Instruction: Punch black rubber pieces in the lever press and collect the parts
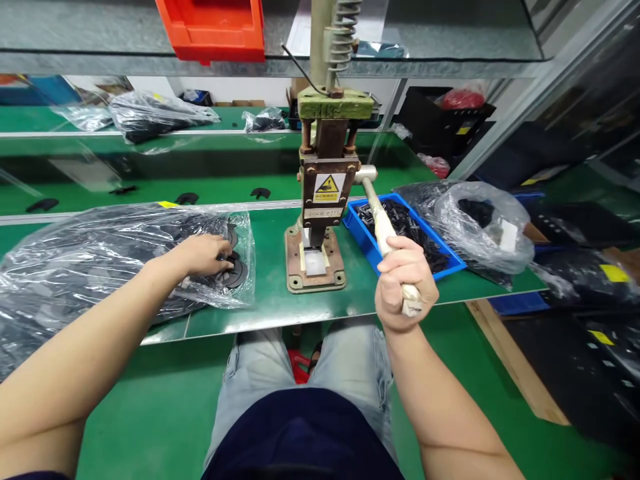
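A green surface (270,308) carries everything within reach. Taking the press base as the clock's centre, a clear plastic bag (100,247) of dark parts sprawls at 9 o'clock. The lever press (331,141) stands upright, its long axis running 12 to 6. At 2 to 3 o'clock sits a blue bin (361,241) of small black pieces, slanting from 10 toward 4.

The wrapped lever handle (383,230) slopes down from its hub, its grip end pointing toward 5 o'clock. The person's right hand (407,283) is clenched round that end. The left hand (206,255), at 9 o'clock, bends its fingers over a round black part (240,273) at the bag's near end; whether they pinch it cannot be told. That part lies nearly flat; being round, it shows no clear long axis.

The step in hand looks like picking out one part, the lever held ready; the next move would call for a sure pinch on the rim, free of the film. A whitish pad (315,263) rests on the base.
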Tool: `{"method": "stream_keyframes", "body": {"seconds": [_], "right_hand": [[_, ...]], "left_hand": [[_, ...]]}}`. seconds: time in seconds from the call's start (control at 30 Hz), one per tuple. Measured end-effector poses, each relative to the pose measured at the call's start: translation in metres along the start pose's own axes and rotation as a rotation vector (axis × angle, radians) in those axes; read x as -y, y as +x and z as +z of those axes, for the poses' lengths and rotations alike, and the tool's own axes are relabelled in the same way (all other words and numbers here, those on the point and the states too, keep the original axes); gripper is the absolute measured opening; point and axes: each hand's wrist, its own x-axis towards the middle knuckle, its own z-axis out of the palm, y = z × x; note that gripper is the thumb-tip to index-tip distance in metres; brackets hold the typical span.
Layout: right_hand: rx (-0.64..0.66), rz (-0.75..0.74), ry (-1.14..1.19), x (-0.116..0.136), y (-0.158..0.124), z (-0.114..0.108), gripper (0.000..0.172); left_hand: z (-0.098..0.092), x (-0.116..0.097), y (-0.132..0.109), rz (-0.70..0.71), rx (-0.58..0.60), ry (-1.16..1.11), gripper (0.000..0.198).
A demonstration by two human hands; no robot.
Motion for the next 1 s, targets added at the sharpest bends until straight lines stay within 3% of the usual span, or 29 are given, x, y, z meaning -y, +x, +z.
{"method": "stream_keyframes", "body": {"seconds": [0.13, 0.27, 0.47, 0.73, 1.0], "right_hand": [[0.006, -0.008, -0.004, -0.001, 0.0, 0.0, 0.021], [0.034, 0.004, -0.034, 0.001, 0.001, -0.004, 0.02], [0.04, 0.015, -0.034, 0.003, 0.001, -0.004, 0.021], [0.059, 0.033, -0.036, 0.004, 0.0, -0.006, 0.021], [0.038, 0.019, 0.035, 0.0, -0.001, -0.004, 0.019]], "left_hand": [[0.009, -0.031, -0.017, 0.018, 0.02, 0.049, 0.066], [0.019, -0.05, -0.022, 0.042, 0.014, 0.065, 0.061], [0.017, -0.053, -0.023, 0.123, 0.009, 0.179, 0.044], [0.018, -0.058, -0.029, 0.075, 0.001, 0.08, 0.053], [0.018, -0.073, -0.035, 0.109, 0.035, 0.161, 0.036]]}}
